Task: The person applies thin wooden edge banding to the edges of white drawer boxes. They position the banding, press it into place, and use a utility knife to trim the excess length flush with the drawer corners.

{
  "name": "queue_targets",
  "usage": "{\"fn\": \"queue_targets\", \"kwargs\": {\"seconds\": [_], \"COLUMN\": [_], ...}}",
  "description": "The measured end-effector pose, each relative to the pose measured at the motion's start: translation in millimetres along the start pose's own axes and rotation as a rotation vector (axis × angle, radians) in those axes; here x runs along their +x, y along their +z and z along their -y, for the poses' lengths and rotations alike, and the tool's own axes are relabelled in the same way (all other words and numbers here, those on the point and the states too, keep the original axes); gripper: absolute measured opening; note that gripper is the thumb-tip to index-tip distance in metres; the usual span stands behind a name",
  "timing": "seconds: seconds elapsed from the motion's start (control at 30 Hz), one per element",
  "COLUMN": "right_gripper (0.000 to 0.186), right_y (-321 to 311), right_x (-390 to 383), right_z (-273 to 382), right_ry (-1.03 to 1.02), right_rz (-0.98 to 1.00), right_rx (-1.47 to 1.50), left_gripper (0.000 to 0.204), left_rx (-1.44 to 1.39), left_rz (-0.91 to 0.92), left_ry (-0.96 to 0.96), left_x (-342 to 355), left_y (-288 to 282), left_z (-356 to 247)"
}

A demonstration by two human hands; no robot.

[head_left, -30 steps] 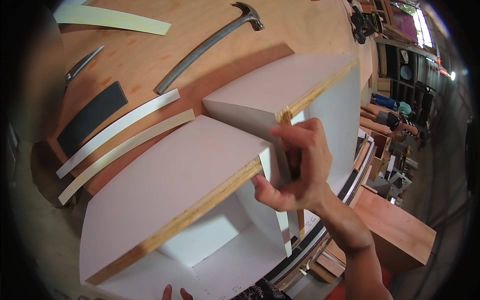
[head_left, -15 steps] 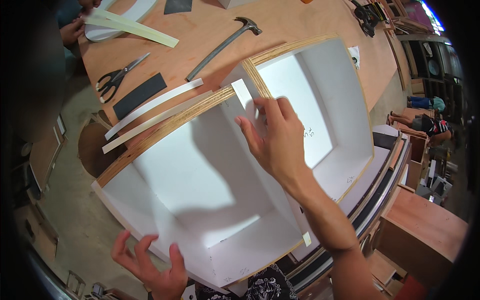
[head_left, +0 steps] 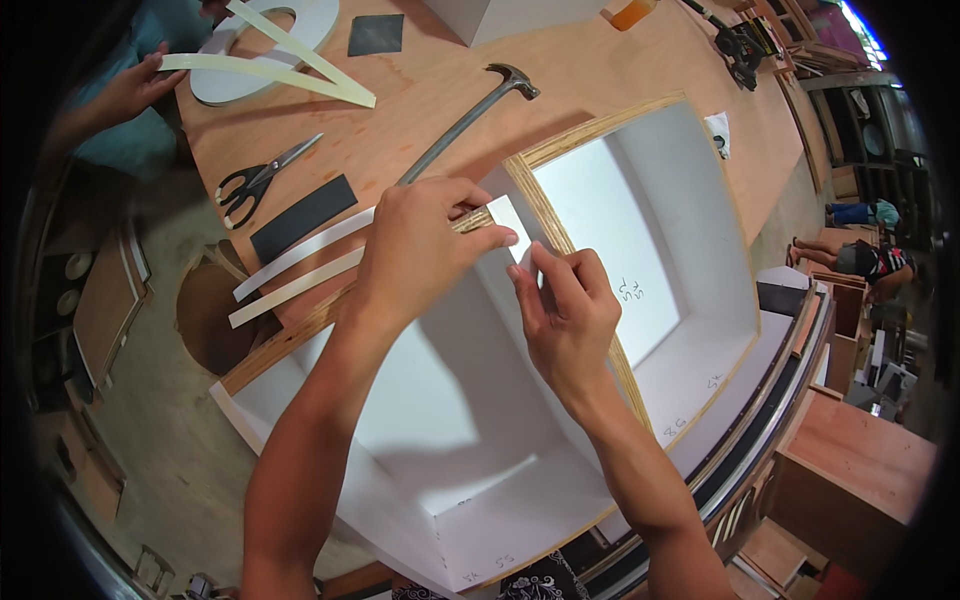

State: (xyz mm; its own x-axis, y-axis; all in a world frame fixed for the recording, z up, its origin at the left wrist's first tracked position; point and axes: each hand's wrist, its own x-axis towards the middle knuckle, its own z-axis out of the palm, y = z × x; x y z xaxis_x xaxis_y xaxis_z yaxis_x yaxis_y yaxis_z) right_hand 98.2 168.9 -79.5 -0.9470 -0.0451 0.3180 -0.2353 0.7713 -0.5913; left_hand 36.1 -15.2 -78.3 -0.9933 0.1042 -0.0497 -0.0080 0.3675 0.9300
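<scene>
A white-lined plywood box (head_left: 470,505) with raw wood edges lies open side up below my hands. My left hand (head_left: 415,245) is closed around its upper edge at the middle corner, thumb tip beside a white edging strip (head_left: 508,214). Close to that thumb, my right hand (head_left: 572,300) pinches the strip between thumb and fingertips; the part under its fingers is hidden. A bare plywood edge (head_left: 540,205) runs alongside the strip. Two loose pale strips (head_left: 292,295) lie left of my left hand, partly covered by it.
A claw hammer (head_left: 460,130), scissors (head_left: 258,182) and a black rectangular piece (head_left: 304,218) lie on the wooden table (head_left: 400,100). At the far left another person's hand (head_left: 140,88) holds a folded pale strip (head_left: 300,82) near a white roll (head_left: 215,85). A power tool (head_left: 738,55) stands at far right.
My left hand has come up from the lower left and closed on the box's upper edge. My right hand now pinches the strip more tightly. The other person's folded strip has opened wider.
</scene>
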Motion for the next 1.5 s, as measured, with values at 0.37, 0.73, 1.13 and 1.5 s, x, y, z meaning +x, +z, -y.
{"fn": "queue_targets", "kwargs": {"seconds": [0.37, 0.73, 1.13, 1.5], "right_gripper": [0.031, 0.033, 0.035, 0.036], "right_y": [-1.1, -1.0, 0.0, 0.6], "right_x": [16.9, 22.7, 29.5, 30.2], "right_z": [4.1, 7.0, 7.8, 10.1], "right_ry": [-0.026, 0.0, -0.033, -0.044], "right_rz": [0.073, 0.112, 0.142, 0.157], "right_rx": [-0.026, -0.07, -0.103, -0.113], "left_gripper": [0.028, 0.034, 0.033, 0.029], "left_rx": [0.041, 0.057, 0.162, 0.127], "left_rz": [-0.106, -0.186, -0.157, -0.169], "left_ry": [0.004, -0.046, -0.05, -0.06], "left_x": [12.0, 15.7, 19.5, 19.0], "left_y": [6.7, 4.4, 4.1, 5.7], "left_z": [-1.0, -4.5, -4.5, -4.8]}}
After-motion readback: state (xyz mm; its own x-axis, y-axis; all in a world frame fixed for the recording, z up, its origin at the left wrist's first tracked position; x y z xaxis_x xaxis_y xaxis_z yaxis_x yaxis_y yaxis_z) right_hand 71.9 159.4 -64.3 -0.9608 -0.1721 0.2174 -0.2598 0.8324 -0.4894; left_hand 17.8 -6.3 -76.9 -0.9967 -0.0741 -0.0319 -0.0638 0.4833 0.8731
